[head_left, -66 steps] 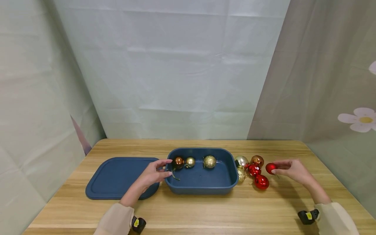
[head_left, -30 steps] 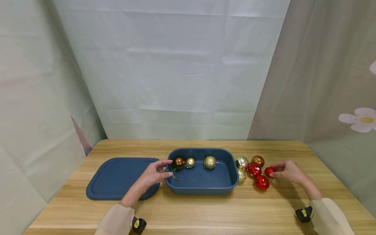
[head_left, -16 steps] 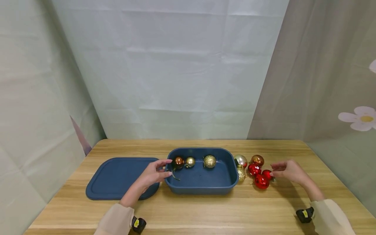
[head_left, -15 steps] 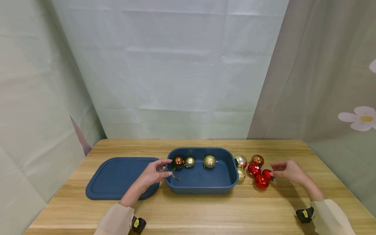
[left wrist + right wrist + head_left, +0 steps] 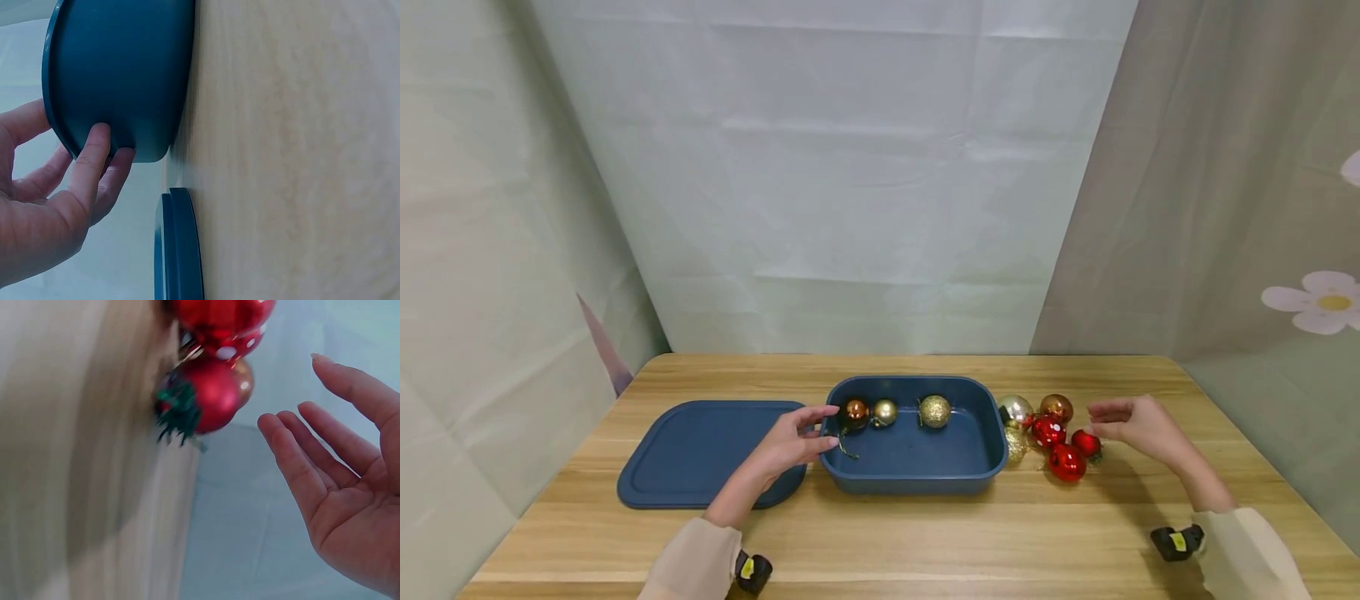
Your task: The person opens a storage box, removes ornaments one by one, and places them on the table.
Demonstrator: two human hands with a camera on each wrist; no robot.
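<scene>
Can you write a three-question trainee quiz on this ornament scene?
1. How many ornaments lie inside the blue container?
2. True or false: the right hand grips the matte red ball.
3. Which thing does the left hand hold? A) the lid B) the container's rim C) a gold ball

Key:
1. Three: a copper ball, a small gold ball and a glitter gold ball.
2. False: its fingers are open, apart from the ball.
3. B

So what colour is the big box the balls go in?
Dark blue box, clearest in the head view.
</scene>
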